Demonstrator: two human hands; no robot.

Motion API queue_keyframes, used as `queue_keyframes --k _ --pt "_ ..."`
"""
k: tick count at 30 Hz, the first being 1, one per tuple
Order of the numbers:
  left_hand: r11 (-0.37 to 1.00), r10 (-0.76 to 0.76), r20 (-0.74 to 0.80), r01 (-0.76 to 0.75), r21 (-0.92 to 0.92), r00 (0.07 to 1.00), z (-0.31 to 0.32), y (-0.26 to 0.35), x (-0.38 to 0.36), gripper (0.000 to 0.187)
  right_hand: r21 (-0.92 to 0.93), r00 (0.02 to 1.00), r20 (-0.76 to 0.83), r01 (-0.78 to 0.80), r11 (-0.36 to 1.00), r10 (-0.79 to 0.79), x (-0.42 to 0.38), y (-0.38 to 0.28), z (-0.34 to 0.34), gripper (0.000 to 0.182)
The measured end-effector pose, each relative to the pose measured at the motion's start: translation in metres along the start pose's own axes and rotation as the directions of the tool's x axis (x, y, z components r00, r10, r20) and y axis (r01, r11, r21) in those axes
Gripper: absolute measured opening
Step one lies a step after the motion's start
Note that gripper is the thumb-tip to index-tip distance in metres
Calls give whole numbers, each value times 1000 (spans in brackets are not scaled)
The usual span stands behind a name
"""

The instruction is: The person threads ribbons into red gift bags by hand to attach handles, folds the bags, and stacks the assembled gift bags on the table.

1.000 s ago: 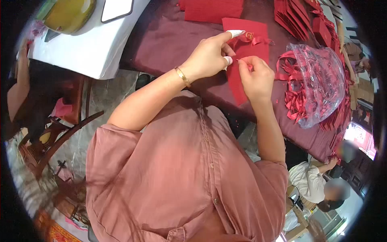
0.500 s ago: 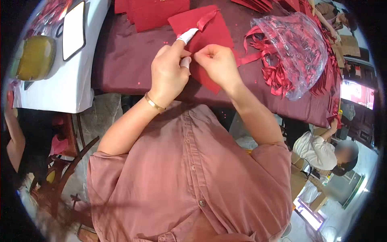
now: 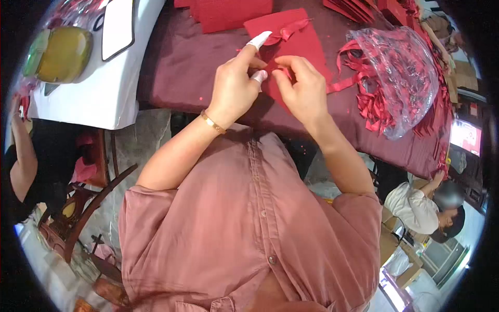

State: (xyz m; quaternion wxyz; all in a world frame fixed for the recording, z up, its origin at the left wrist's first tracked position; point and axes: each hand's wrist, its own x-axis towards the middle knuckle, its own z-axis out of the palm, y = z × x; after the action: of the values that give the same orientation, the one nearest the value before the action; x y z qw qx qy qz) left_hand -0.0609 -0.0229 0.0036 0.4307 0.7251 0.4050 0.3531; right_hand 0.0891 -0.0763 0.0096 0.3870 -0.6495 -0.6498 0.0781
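A red envelope with a red ribbon bow near its top lies on the maroon tablecloth. My left hand, with white tape on the index finger and thumb and a gold bracelet at the wrist, pinches the ribbon at the envelope's left side. My right hand pinches the same ribbon from the right, fingertips almost touching the left hand's. Both hands rest over the lower half of the envelope and hide it.
A clear plastic bag full of red ribbons lies to the right. More red envelopes are stacked at the far edge. A white table on the left holds a yellow-green container. Other people sit at left and lower right.
The view has shifted, so the envelope and hands sit a little lower and to the right. Both hands stay pinched on the ribbon, and the left index finger has lifted and points up.
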Motion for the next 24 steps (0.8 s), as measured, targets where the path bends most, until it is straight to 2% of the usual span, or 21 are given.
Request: queue_keyframes --k 1,3,5,8,10,11,12,13,14,15,16,18,19,22,23,24 --pt "1000 -4 0 4 5 1000 -2 1 0 64 6 1000 2 -1 1000 1 0 2 2 15" --pt "988 -37 36 42 -147 999 -1 5 -1 65 -87 997 28 73 994 -71 -3 8 1 10" --pt "993 -32 61 38 -109 998 -1 5 -1 65 -47 997 -6 73 996 -73 -4 6 8 8" --pt "977 -93 57 103 -187 994 0 5 -1 62 -38 996 -40 79 996 -80 -8 11 7 11" --pt "983 -76 72 87 -160 995 -2 0 0 61 104 999 -33 -1 995 4 -5 4 -5 17" --pt "986 -73 65 82 -145 995 -4 -2 0 60 49 995 -85 -43 998 47 -5 8 -18 23" --pt "988 -71 57 78 -130 996 -5 -3 0 60 68 959 -139 -239 969 246 -8 17 -27 24" --pt "978 -102 63 111 -177 993 -6 -3 1 59 -80 938 -176 -318 945 300 -10 36 -40 30" --pt "980 -113 68 123 -155 991 -6 1 2 60 -335 865 -132 -498 800 484 -5 45 -60 42" --pt "982 -128 75 137 -132 989 -6 5 1 61 -512 806 -148 -558 653 573 -5 69 -73 50" --pt "1000 13 30 -12 -9 999 -3 -2 2 66 -636 788 -189 -553 538 586 -7 82 -82 53" --pt "998 -53 50 55 -34 997 4 -1 3 68 -657 757 -225 -583 478 613 -10 102 -87 53" --pt "997 29 30 -31 64 999 6 -5 4 67 -647 752 -233 -594 479 617 -12 106 -86 49" --pt "976 148 -51 -137 167 988 12 -12 4 66 -602 757 -183 -590 537 627 -12 109 -85 44" --pt "976 144 -55 -133 172 988 12 -12 4 66 -617 770 -172 -570 543 614 -12 111 -85 36" --pt "983 114 -36 -108 146 993 12 -11 3 65 -616 774 -167 -566 548 611 -13 114 -86 36"
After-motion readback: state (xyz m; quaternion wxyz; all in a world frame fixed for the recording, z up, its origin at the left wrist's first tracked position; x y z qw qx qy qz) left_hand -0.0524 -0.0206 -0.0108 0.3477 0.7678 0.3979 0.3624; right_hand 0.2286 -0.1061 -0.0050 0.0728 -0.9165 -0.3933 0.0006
